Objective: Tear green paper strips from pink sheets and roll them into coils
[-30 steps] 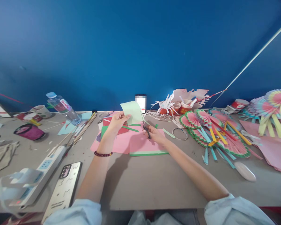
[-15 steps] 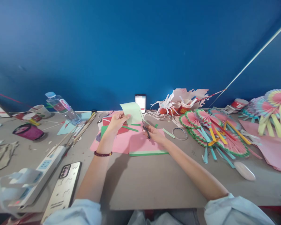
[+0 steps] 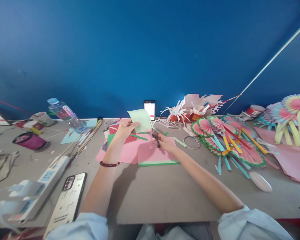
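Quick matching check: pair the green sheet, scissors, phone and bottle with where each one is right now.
Things:
1. green sheet
2. scissors
3. phone
4. bottle

Places:
A. flat on the table, near left edge
B. in the right hand
C. lying on its side, far left
D. held up by the left hand

Pairs: 1-D, 2-B, 3-A, 4-C

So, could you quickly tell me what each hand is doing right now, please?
Left hand: closed on the light green paper, holding it up.
Right hand: closed on the scissors, at the paper's edge.
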### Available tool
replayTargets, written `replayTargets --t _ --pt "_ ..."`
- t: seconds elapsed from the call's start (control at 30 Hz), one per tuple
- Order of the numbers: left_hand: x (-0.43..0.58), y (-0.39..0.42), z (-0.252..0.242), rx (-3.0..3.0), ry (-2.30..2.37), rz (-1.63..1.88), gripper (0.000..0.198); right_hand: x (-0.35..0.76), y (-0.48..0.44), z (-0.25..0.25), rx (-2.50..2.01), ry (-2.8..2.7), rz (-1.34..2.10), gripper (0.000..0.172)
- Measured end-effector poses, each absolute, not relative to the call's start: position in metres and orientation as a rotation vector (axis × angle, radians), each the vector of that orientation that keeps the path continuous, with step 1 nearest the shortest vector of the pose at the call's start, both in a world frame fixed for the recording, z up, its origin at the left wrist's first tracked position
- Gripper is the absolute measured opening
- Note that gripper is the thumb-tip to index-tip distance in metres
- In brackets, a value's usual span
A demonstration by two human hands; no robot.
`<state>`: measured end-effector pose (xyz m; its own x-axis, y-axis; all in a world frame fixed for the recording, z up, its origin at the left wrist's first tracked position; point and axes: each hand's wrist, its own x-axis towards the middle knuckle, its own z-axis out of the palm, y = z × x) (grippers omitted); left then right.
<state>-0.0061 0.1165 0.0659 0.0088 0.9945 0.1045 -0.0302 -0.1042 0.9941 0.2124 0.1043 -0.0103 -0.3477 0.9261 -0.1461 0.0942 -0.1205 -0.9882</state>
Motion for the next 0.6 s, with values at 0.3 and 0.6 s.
replayTargets --t 0.3,0.6 --pt "-0.005 0.1169 0.065 1.26 1.13 1.292 0.048 0.2117 0.1021 -0.0046 -1.196 -1.472 1.548 0.043" --pt "-0.0061 0.117 0.0631 1.26 1.155 1.269 0.05 0.2108 0.1029 -0.0039 -1.206 -1.434 1.555 0.044"
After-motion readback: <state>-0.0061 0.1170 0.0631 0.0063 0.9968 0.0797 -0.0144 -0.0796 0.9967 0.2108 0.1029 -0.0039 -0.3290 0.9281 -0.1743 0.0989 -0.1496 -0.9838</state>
